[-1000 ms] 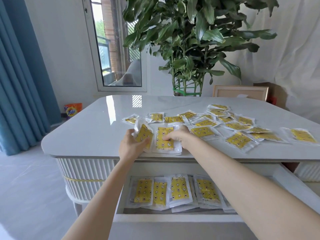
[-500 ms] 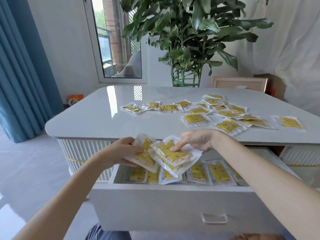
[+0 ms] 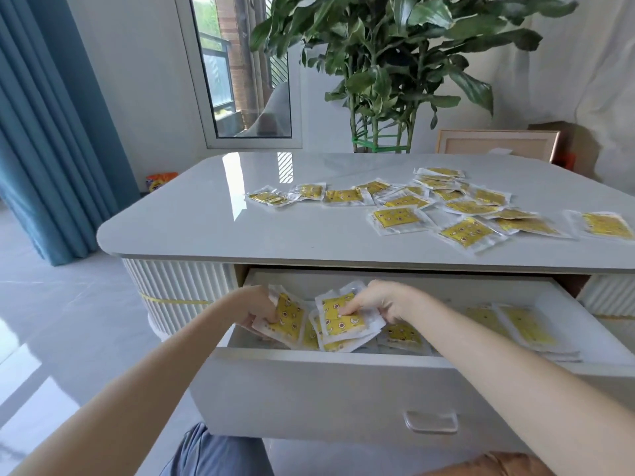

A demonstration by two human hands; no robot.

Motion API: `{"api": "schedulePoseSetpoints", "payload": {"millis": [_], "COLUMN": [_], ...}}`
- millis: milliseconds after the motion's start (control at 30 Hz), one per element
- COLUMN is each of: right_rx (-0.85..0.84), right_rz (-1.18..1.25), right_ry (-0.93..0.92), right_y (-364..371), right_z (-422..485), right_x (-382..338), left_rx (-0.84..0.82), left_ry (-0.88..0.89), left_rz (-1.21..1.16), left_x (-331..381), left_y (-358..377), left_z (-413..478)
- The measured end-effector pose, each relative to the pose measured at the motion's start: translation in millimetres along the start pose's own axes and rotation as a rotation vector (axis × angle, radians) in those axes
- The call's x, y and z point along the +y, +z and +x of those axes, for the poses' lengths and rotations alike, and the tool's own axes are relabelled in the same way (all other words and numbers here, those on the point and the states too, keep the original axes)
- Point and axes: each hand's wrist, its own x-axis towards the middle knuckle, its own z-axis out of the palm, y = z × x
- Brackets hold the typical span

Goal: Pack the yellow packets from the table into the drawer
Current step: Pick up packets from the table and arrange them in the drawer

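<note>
The white drawer [image 3: 343, 383] stands pulled out under the grey table [image 3: 192, 221]. Both hands are inside it, near its left end. My left hand [image 3: 256, 305] grips a yellow packet [image 3: 287, 319] by its left edge. My right hand [image 3: 385, 302] holds a small stack of yellow packets [image 3: 340, 317], fingers pressed on the top one. More packets [image 3: 525, 326] lie flat along the drawer bottom to the right. Several loose yellow packets [image 3: 398, 218] are scattered over the right half of the tabletop.
A big potted plant [image 3: 388, 63] and a framed board [image 3: 494, 146] stand behind the table. Blue curtains [image 3: 44, 132] hang at the left. The drawer front carries a clear handle [image 3: 431, 420]. My knees show at the bottom edge.
Both hands lifted packets off the table's near edge, carried them down over the drawer and now hold them low inside it. The camera tilted downward.
</note>
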Motion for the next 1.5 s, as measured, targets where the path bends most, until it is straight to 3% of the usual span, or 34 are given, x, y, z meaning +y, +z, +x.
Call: {"api": "schedulePoseSetpoints", "payload": {"millis": [167,300,400,467,600,733,867,1033,1200,1300,1500], "right_rx": [0.047,0.034,0.014,0.004,-0.003,-0.027,0.078,0.383,0.542,0.453,0.134], "right_rz": [0.085,0.074,0.059,0.079,0.180,0.293,0.251,-0.385,-0.884,-0.775,-0.069], "right_ry": [-0.010,0.017,0.059,0.095,0.133,0.157,0.135,-0.068,-0.256,-0.201,-0.144], "right_y": [10.0,11.7,5.9,0.3,-4.1,5.1,23.9,23.3,17.0,15.7,21.2], "right_z": [18.7,36.2,47.8,53.7,58.9,63.1,75.5,85.0,66.2,61.1,49.8], "right_x": [0.4,1.0,4.1,6.3,9.3,4.6,0.9,8.0,9.5,4.6,-7.1], "left_rx": [0.217,0.351,0.329,0.207,0.006,0.007,0.005,0.012,0.031,0.088,0.228], "left_ry": [-0.048,0.080,0.214,0.261,0.210,0.193,0.207,0.210,0.236,0.296,0.345], "left_rz": [0.468,0.926,1.149,1.231,1.325,1.352,1.324,1.316,1.262,1.266,1.253], "left_x": [4.9,-2.3,2.5,8.1,8.6,0.6,-6.9,-5.6,-5.1,-7.0,-17.8], "left_y": [10.5,16.9,19.0,19.8,23.7,16.5,10.3,12.0,9.6,2.8,-16.5], "left_z": [19.9,31.5,26.1,26.2,43.3,58.0,64.4,62.5,55.6,48.4,36.0]}}
